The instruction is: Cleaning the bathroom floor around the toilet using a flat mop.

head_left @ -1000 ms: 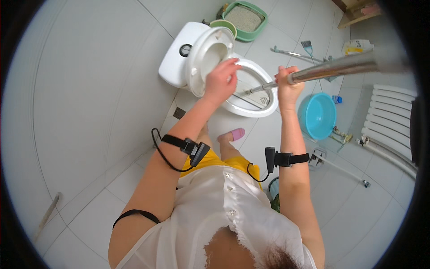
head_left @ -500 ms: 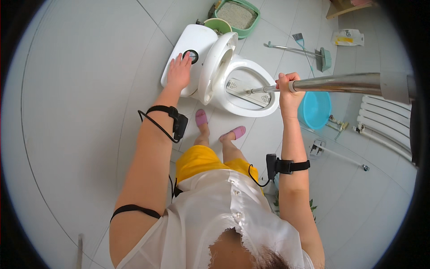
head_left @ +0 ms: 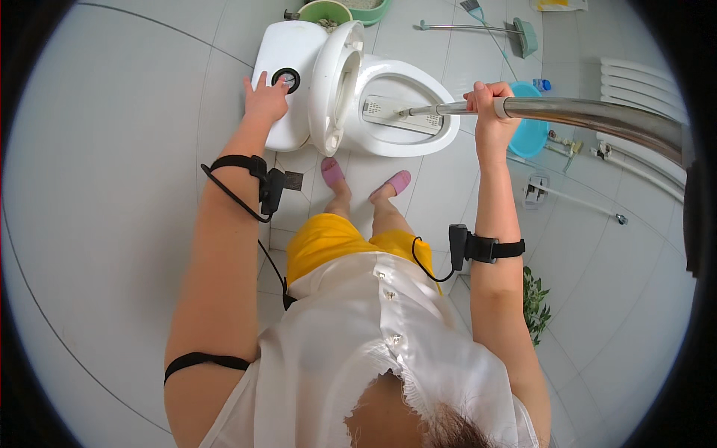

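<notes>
My left hand (head_left: 265,103) is at the white toilet tank (head_left: 287,46), fingers apart, with fingertips at the round black-ringed flush button (head_left: 286,81). My right hand (head_left: 491,123) is wrapped around the metal pole (head_left: 590,114) of a flat mop, just right of the toilet. The pole runs down leftward to a white mop plate (head_left: 385,110) with small holes. That plate lies slanted inside the opening of the toilet bowl (head_left: 446,142). The raised toilet lid and seat (head_left: 328,93) stand between tank and bowl.
A blue basin (head_left: 529,134) sits beyond my right hand. A broom (head_left: 527,37) lies on the tiles at the far right. A white radiator (head_left: 638,86) is on the right wall. Green tubs (head_left: 326,10) stand behind the tank. A plant (head_left: 535,302) is beside my right elbow.
The view has shifted, so the toilet sits higher in the picture. My left hand's fingers have changed position at the flush button. My right hand keeps its grip on the mop pole.
</notes>
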`<state>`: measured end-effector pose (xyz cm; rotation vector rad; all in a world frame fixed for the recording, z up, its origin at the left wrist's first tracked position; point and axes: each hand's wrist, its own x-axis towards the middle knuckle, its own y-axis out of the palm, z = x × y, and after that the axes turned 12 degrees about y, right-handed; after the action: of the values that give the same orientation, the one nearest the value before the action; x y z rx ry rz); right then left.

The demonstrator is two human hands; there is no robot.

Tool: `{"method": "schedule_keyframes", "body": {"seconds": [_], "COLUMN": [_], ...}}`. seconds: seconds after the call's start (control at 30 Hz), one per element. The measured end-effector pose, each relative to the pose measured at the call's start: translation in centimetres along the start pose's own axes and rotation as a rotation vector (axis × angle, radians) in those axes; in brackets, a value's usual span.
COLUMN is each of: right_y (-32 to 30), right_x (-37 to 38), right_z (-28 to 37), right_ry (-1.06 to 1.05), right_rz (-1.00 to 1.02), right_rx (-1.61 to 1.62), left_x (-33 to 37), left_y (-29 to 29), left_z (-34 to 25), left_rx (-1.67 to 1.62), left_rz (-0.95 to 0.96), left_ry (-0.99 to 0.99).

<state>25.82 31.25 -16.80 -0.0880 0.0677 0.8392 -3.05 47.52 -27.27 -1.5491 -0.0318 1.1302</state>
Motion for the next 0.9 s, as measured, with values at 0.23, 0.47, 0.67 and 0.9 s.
{"method": "schedule_keyframes", "body": {"seconds": [0.23,0.47,0.67,0.9], "right_y": [-1.3,-2.4,-2.8,-2.8], "right_x": [-0.1,-0.2,-0.1,-0.2], "right_z": [-0.7,-0.9,-0.9,-0.9], "right_ry": [-0.029,-0.008,-0.01,0.021], "right_rz": [-0.024,-0.092,-0.1,-0.087], "right_rx": [0.03,0.113,0.113,0.119], "left_x": [0.6,1.0,1.1,1.2], "left_y": [0.2,0.9,0.7,0.7], "left_z": [0.1,0.2,0.2,0.2], "left_rx": [-0.048,-0.09,-0.085,-0.108], "left_rz": [0.03,0.041,0.065,0.061], "left_ry": [-0.031,-0.042,-0.047,-0.056]}}
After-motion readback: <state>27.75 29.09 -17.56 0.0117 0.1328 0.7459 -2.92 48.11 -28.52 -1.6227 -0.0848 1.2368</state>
